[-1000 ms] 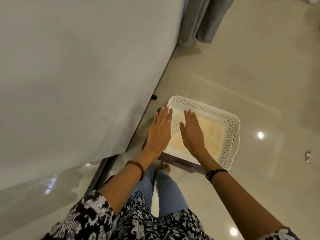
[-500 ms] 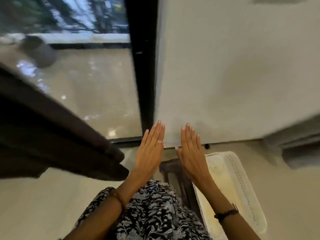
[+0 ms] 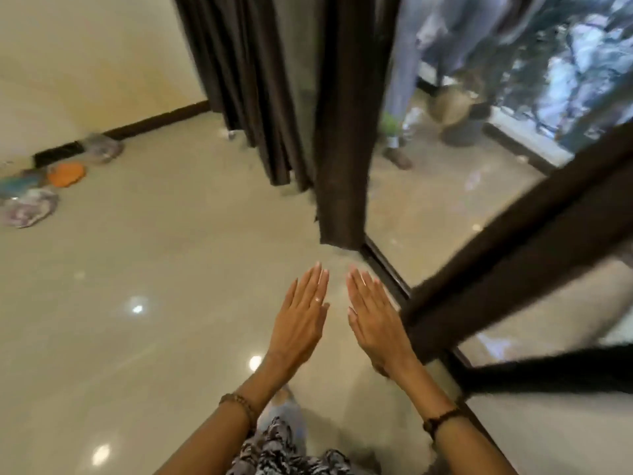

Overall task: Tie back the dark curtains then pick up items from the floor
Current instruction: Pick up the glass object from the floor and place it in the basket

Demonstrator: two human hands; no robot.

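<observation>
Both the left hand (image 3: 297, 323) and right hand (image 3: 376, 320) are held out flat, fingers straight, holding nothing. The dark curtain (image 3: 291, 97) hangs ahead, apart from them. Scattered items (image 3: 65, 173) lie on the floor (image 3: 137, 337) far left.

A glossy beige tiled floor (image 3: 144, 337) reflects several ceiling lights. A cream wall (image 3: 85, 63) meets it along a dark brown skirting board (image 3: 157, 120). To the right, a large glass window pane (image 3: 445, 214) sits in a dark brown frame (image 3: 513, 241). Beyond the glass, a blurred round brownish pot (image 3: 452, 108) stands near blurred greenery (image 3: 582, 80).
</observation>
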